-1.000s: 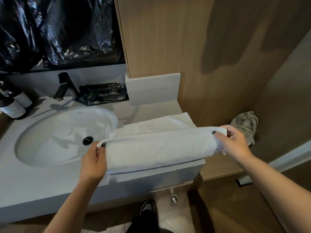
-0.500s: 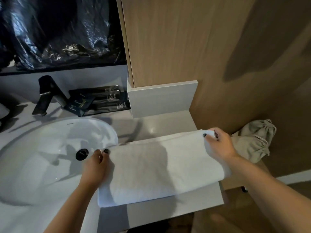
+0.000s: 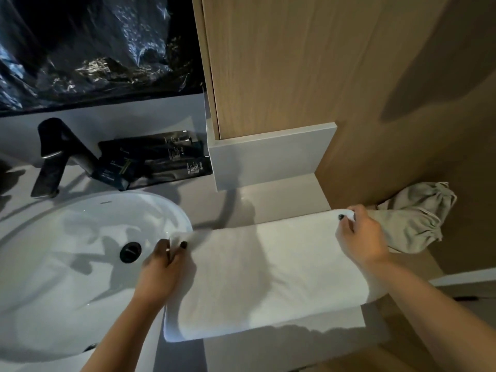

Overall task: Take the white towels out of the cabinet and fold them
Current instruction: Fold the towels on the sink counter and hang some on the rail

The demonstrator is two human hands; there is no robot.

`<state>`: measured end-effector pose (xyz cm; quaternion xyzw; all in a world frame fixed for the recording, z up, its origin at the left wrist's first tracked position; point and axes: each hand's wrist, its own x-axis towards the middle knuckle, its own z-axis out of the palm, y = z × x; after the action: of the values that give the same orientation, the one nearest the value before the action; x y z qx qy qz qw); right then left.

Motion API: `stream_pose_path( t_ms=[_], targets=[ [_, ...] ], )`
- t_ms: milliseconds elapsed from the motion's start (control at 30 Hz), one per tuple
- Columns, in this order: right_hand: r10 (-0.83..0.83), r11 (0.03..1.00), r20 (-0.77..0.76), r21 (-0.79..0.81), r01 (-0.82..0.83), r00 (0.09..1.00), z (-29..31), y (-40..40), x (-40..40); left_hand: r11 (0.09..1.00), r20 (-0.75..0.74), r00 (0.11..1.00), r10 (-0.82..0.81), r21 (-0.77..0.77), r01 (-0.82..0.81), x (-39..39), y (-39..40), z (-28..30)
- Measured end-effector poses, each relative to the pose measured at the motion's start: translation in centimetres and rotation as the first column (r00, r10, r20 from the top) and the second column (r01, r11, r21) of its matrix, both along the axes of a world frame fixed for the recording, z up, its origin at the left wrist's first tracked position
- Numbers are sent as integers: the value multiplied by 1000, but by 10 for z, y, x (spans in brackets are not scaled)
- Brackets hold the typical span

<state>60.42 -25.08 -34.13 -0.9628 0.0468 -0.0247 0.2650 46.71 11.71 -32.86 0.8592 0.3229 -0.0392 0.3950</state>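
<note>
A white towel (image 3: 268, 275) lies folded in a long band on the grey counter (image 3: 281, 194), its left end reaching over the rim of the sink. My left hand (image 3: 163, 267) pinches the towel's far left corner beside the basin. At the towel's far right corner my right hand (image 3: 359, 240) pinches the folded edge between thumb and fingers. The cabinet itself does not show as open in this view.
A white oval sink (image 3: 80, 264) with a black drain fills the left. Behind it stand a black tap (image 3: 56, 154) and dark sachets (image 3: 155, 162). A beige drawstring bag (image 3: 413, 218) lies right of the towel. Wood panelling (image 3: 322, 63) rises behind; black plastic covers the mirror.
The raised edge of the towel has come down and away from me, so the fold now lies flat on the counter. Both hands followed it and still pinch the corners.
</note>
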Motion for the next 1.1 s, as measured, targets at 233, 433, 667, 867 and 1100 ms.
stream_pose_path(
  t_ms=[233,433,667,867,1100],
  targets=[
    [12,985,47,-173,-4,999,0,6,-2,988,-26,1000,-8,154,11,11,-12,-15],
    [257,947,256,-257,-191,932,19,44,-24,830,64,985,-163,549,102,9,-37,7],
    [722,580,-231,-311,-753,652,-5,101,-84,611,-190,757,-625,485,626,-10,-108,-12],
    [664,616,-219,-380,-689,715,-11,72,-57,646,-180,807,-563,513,565,-11,-91,-27],
    [502,733,-218,-407,-545,837,-19,23,-33,715,-164,859,-484,492,497,-20,-64,-24]
  ],
)
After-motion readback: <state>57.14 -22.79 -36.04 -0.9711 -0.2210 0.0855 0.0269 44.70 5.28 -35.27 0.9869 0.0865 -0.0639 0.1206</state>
